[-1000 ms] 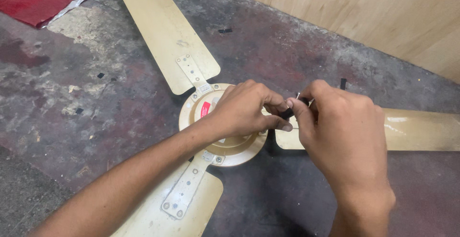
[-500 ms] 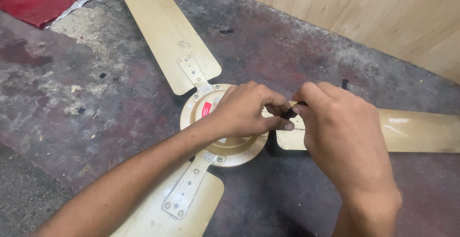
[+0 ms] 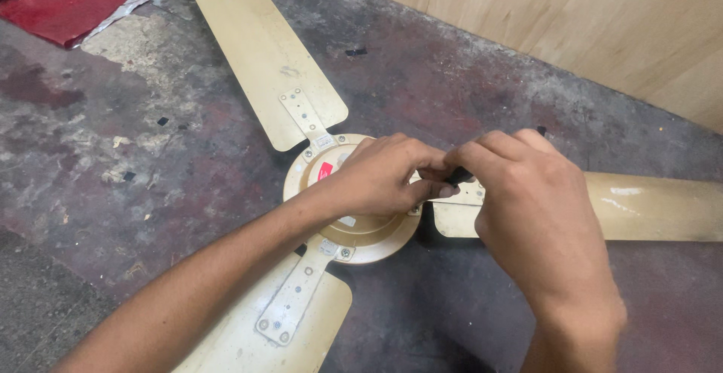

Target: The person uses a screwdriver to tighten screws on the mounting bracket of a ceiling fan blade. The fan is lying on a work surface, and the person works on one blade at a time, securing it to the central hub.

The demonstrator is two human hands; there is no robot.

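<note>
Over the cream three-bladed metal ceiling fan (image 3: 354,230) on the stained floor (image 3: 151,154), left hand (image 3: 380,177) and right hand (image 3: 538,215) fingertips pinch one small dark part (image 3: 459,177) between them.

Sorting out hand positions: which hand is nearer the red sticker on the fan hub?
Left. The left hand rests on the hub beside the red sticker; the right hand is farther off, over the right blade's bracket.

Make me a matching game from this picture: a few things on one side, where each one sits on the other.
Things:
1. red foil sheet
2. wooden panel
3. fan hub
4. left hand

Places:
A. resting on top of the hub
B. top left corner, on the floor
C. along the top right
D. centre, where the blades meet

Pairs: 1-B, 2-C, 3-D, 4-A
</note>
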